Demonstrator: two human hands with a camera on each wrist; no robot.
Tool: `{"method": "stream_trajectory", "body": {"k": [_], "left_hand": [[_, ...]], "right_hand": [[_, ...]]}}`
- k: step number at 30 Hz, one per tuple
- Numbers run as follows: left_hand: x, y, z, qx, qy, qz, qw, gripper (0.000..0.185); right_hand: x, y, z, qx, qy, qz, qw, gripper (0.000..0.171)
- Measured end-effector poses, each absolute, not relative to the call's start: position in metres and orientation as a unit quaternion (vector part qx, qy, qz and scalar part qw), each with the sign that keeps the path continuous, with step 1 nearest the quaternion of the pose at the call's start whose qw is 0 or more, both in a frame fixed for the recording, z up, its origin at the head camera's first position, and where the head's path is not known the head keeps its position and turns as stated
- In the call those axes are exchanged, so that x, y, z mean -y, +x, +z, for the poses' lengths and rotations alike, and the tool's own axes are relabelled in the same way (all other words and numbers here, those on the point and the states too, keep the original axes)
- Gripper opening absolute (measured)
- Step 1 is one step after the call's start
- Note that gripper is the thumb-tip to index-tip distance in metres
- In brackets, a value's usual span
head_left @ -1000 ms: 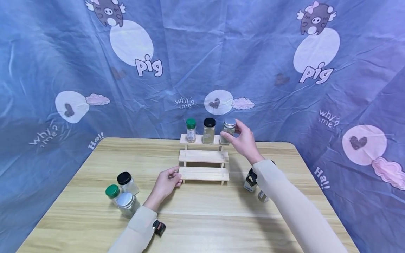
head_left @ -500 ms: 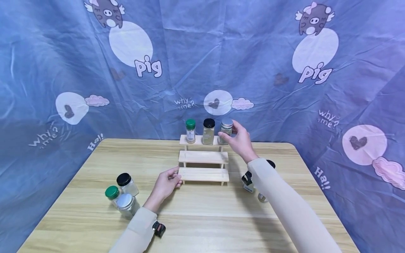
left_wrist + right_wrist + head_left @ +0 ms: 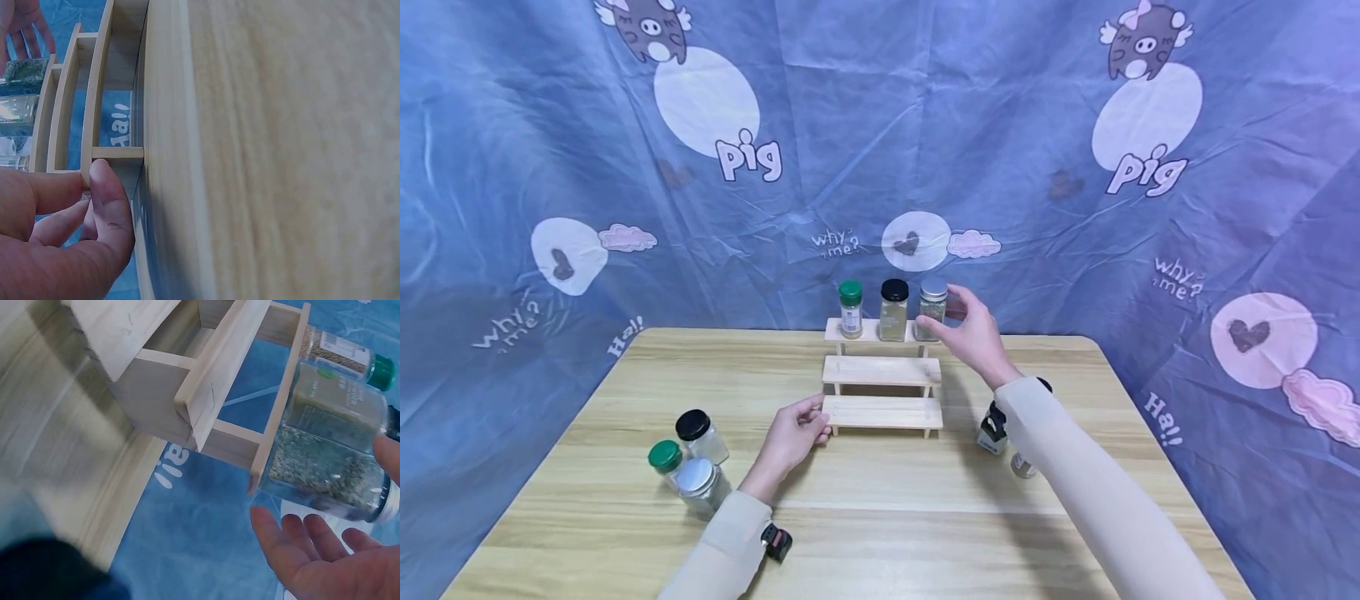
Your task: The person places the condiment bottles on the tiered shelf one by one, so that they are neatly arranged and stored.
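A three-step wooden rack [image 3: 882, 371] stands at the middle of the table. My left hand [image 3: 792, 433] pinches the left end of its lowest step; thumb and finger meet at the board's corner in the left wrist view. On the top step stand a green-lidded spice jar [image 3: 851, 312], a black-lidded jar [image 3: 893, 313] and, at the right end, a silver-lidded jar [image 3: 325, 472] of dried green herbs. Around that last jar my right hand [image 3: 973, 333] is spread, thumb in front. In the right wrist view its fingers [image 3: 315, 540] are extended, with a gap to the glass.
At the left of the table stand a black-lidded jar [image 3: 703, 437], a green-lidded jar [image 3: 666, 457] and a silver-lidded jar [image 3: 702, 487]. More jars [image 3: 1023, 465] stand on the right, partly behind the right sleeve. A blue printed cloth [image 3: 880, 125] hangs behind the table.
The silver-lidded jar has shifted left on the top step, closer to the black-lidded one. My right hand moved left with it and its fingers have loosened. My left hand stays put.
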State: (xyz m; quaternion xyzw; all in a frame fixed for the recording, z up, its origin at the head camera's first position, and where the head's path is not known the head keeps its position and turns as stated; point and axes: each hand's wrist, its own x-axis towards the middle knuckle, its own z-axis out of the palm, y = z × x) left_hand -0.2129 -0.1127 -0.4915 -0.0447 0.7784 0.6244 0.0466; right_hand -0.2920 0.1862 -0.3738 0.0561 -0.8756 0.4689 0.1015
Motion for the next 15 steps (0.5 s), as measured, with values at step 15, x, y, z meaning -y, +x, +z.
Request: {"method": "stream_trajectory", "body": {"k": [15], "left_hand": [[0.112, -0.214, -0.493, -0.779, -0.045, 0.624, 0.045, 0.05]], "right_hand": [[-0.242, -0.227, -0.377, 0.869, 0.067, 0.476, 0.113, 0.07]]}}
